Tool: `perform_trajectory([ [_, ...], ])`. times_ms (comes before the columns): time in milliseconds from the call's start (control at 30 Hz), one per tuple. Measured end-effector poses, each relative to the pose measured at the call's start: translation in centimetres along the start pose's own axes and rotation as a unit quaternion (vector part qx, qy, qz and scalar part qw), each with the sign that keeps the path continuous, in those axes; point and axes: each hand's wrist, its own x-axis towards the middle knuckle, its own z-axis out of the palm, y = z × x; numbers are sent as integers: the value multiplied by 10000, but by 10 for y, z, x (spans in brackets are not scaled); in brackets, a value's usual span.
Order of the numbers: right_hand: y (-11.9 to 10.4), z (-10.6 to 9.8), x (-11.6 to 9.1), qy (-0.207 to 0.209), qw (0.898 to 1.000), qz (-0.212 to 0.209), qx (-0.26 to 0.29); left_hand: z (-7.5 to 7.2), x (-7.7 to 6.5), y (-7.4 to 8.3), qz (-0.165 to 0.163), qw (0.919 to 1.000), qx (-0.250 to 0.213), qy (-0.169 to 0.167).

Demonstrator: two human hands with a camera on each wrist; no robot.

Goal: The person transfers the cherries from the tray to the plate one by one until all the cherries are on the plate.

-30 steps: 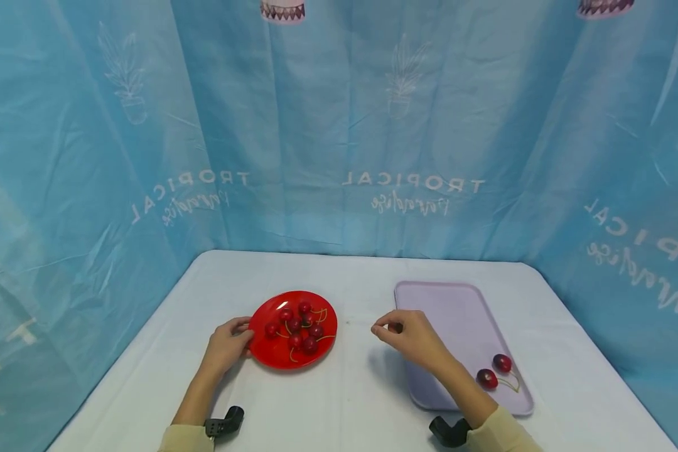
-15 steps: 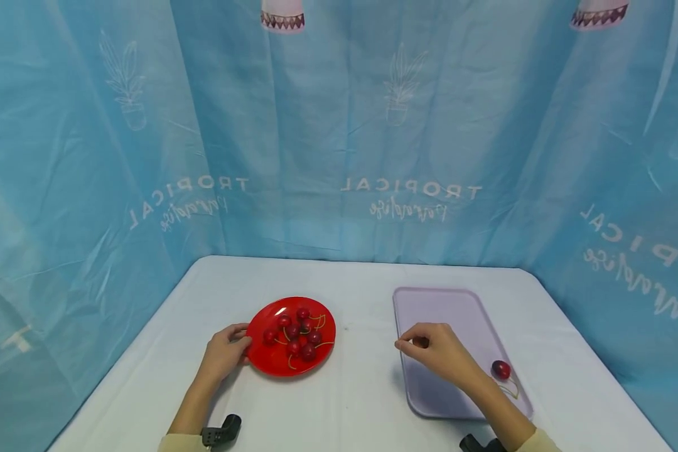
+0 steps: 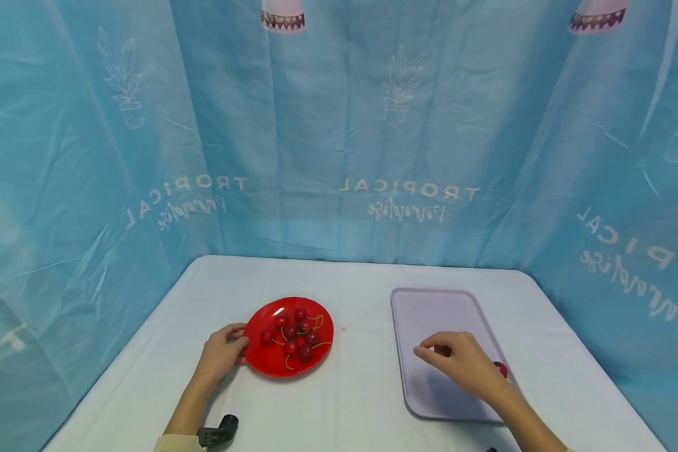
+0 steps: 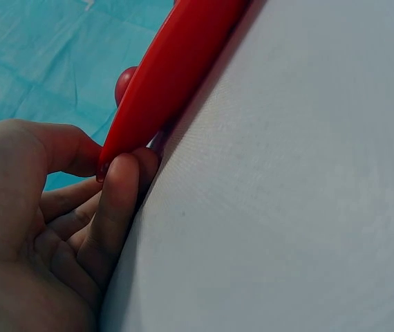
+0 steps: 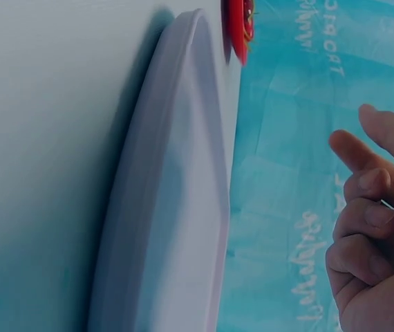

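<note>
On the left of the table, a red plate bears several dark red cherries with green stems. My left hand pinches the plate's near-left rim between thumb and fingers; the left wrist view shows the thumb over the rim and fingers beneath it. My right hand is over the lilac tray, holding nothing. In the right wrist view its thumb and index finger stand apart, the other fingers loosely curled. A cherry on the tray peeks out from behind the right hand, partly hidden.
A white cloth covers the table, with bare cloth between the plate and the tray. Blue printed curtains close off the back and both sides.
The right hand has moved right from the gap beside the tray to over it, and now covers part of the cherries there. The left hand stays at the plate's rim.
</note>
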Motion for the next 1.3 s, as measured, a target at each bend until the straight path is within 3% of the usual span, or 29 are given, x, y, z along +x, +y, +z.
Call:
perform_trajectory([
  [300,12,-11,-13,202,9996,-134,-107,-1,-1,-2,-28,10000,-34,-34],
  [833,40,-24,-44,60,9967,810,-52,2,-3,-4,-10,10000,80,-31],
  [1167,51,-35,-62,125,9938,1077,-257,-1,-1,1,97,9999,2,-102],
  [1300,56,-38,-64,273,9939,1004,-365,-2,1,2,53,10000,34,-62],
])
